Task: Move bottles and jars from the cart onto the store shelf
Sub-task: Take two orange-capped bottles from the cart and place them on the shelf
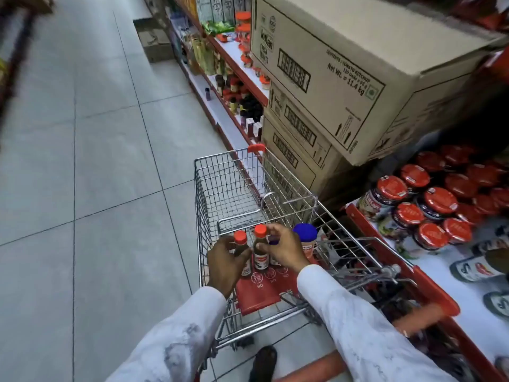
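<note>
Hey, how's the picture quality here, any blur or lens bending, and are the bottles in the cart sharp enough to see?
Head view: wide-angle bending curves the shelf edge and floor lines; far-left edge is smeared with motion blur; cardboard boxes are sharp enough to read print. Left hand, right hand and the red-capped bottles are fairly clear, labels unreadable. Lighting is even, no harsh glare.

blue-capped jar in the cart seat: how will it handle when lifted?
The blue-capped jar looks rigid, so probably a firm hold without squashing. Its broad cap suggests an easy top grip. Standing upright and taller than wide on the wire cart, it may tip if nudged.
</note>
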A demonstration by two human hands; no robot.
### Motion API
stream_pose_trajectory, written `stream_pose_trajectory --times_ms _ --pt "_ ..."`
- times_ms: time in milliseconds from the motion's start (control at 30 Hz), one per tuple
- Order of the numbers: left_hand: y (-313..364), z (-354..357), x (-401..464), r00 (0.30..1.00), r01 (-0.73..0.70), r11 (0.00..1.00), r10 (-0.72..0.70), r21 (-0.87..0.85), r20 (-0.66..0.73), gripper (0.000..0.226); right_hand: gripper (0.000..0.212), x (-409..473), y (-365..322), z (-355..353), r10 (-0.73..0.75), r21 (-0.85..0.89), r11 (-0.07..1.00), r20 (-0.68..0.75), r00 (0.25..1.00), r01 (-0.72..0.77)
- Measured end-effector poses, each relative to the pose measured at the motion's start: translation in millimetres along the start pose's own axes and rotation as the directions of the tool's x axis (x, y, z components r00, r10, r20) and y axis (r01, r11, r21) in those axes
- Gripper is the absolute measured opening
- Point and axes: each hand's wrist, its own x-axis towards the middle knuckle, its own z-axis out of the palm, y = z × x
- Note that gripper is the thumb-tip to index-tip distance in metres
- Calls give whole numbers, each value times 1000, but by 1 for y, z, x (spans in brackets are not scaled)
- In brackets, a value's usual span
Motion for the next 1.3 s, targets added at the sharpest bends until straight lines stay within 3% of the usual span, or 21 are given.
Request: stream_pose_trajectory --times_ms 267,567,767,967,1167,1300 --pt "3 -4 0 998 -59 997 58 56 10 26 29 -13 -12 3 -41 -77 996 -96 995 33" --pt "81 -42 -35 931 -364 931 364 2 -11 23 31 -97 -63 -84 -104 73 988 -348 932 138" --pt "163 -21 -72 860 -505 858 509 -93 29 19 23 -165 -74 -164 -80 85 981 -651 755 177" --pt "230 47 -118 768 -549 788 607 -277 204 15 25 -220 -45 -234 15 81 992 -838 545 96" --pt "271 139 -146 615 -549 750 662 -370 428 15 22 -255 5 -276 152 158 987 -941 303 -5" --pt "284 191 -155 511 -647 705 683 -290 521 7 21 -254 43 -290 240 234 971 -948 208 -53"
